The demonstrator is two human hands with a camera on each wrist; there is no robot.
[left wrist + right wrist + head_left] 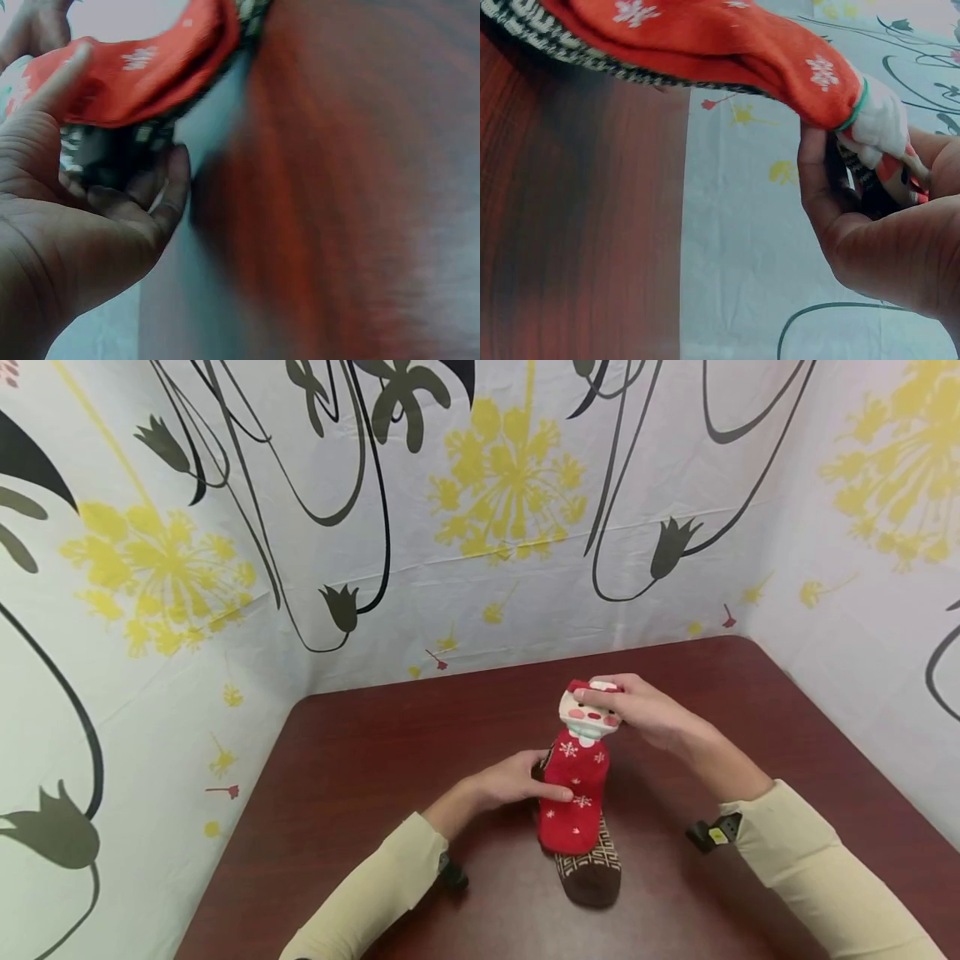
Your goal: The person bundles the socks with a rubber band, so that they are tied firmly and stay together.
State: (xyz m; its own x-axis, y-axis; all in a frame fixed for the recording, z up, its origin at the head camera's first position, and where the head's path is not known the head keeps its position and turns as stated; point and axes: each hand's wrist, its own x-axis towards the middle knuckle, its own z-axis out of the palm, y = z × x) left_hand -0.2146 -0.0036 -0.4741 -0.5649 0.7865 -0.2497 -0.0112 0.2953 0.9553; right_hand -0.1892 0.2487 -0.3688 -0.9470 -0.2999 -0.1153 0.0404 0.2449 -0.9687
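A red Santa sock [573, 827] with white snowflakes lies over a brown patterned sock [592, 885], whose dark toe sticks out beyond it at the near end. My left hand [513, 778] grips both socks at the left side, thumb across the red one and fingers beneath, as the left wrist view shows. At the far end my right hand [648, 710] pinches the Santa-face cuff, with the thumb on the face and fingers below. In the right wrist view the red sock [727, 45] and the patterned one under it are lifted off the table there.
The dark red-brown table [375, 752] has rounded back corners. White cloth [450, 610] printed with yellow and grey flowers hangs behind it and at both sides. Each wrist wears a small black device near the sleeve cuff.
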